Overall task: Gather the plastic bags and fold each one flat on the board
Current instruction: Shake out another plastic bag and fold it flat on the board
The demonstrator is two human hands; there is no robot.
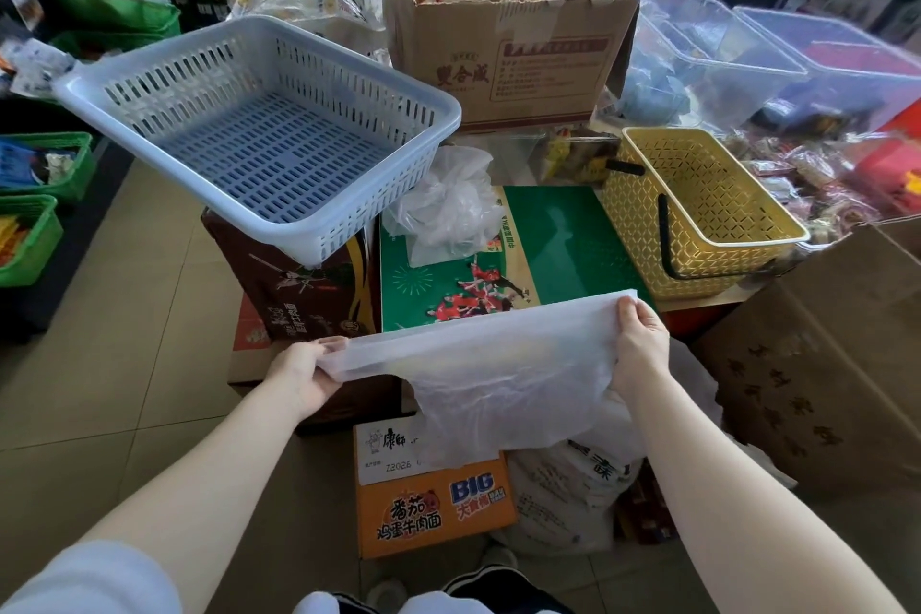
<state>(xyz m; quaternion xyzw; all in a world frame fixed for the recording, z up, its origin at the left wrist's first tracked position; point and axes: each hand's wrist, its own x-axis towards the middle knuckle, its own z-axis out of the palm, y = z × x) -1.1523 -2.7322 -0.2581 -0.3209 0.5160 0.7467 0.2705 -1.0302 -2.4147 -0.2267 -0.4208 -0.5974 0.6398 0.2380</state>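
Observation:
A translucent white plastic bag (488,364) is stretched wide between my two hands, above the near edge of the green printed board (563,254). My left hand (304,374) pinches its left end and my right hand (640,344) grips its right end. The lower part of the bag hangs down in front of the boxes below. A second, crumpled clear plastic bag (448,204) lies on the far left part of the board.
A pale blue slatted basket (259,125) rests tilted on a brown carton at the left. A yellow basket (697,214) with a black handle stands right of the board. Cardboard boxes (508,25) and clear bins (777,50) crowd the back. An orange noodle carton (433,509) sits below.

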